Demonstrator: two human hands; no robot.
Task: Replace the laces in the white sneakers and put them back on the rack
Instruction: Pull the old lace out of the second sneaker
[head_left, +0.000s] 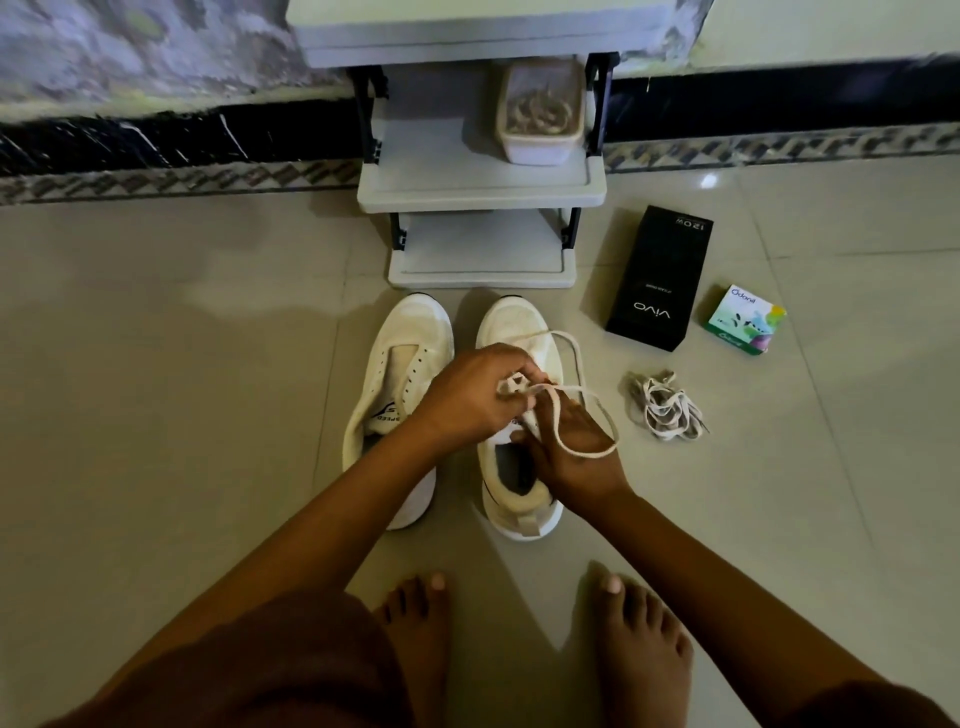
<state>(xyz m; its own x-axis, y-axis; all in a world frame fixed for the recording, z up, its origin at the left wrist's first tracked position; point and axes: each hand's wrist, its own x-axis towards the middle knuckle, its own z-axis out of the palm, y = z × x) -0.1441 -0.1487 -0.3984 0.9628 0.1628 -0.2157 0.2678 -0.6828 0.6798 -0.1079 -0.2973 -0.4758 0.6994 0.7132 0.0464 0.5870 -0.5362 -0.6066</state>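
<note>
We see both hands meeting over the worked sneaker (521, 501), just right of frame centre, standing on the tiled floor (156, 364) with its toe towards the rack (480, 182). The left hand (475, 392) comes in from the lower left, fingers curled, pinching the cream lace (582, 364) above the tongue. The right hand (574, 449) lies along that shoe's right side, fingers pointing up-left under the left hand. We cannot tell whether it pinches the lace or just steadies the shoe. The lace runs loose: one loop arcs over the toe area, another drapes across the back of the right hand.

The second sneaker (400, 353) sits just beside it to the left, parallel, with its eyelet rows showing as dark dots. A lace pile (666, 408) lies bunched on the floor right of the hands, apart from the shoes.

The rack stands at top centre against the wall, with a pale tub (540, 137) on its middle shelf, right side. A black box (657, 280) and a small green box (746, 319) lie on the floor at right of the rack. Two bare feet (639, 644) show at the bottom.
</note>
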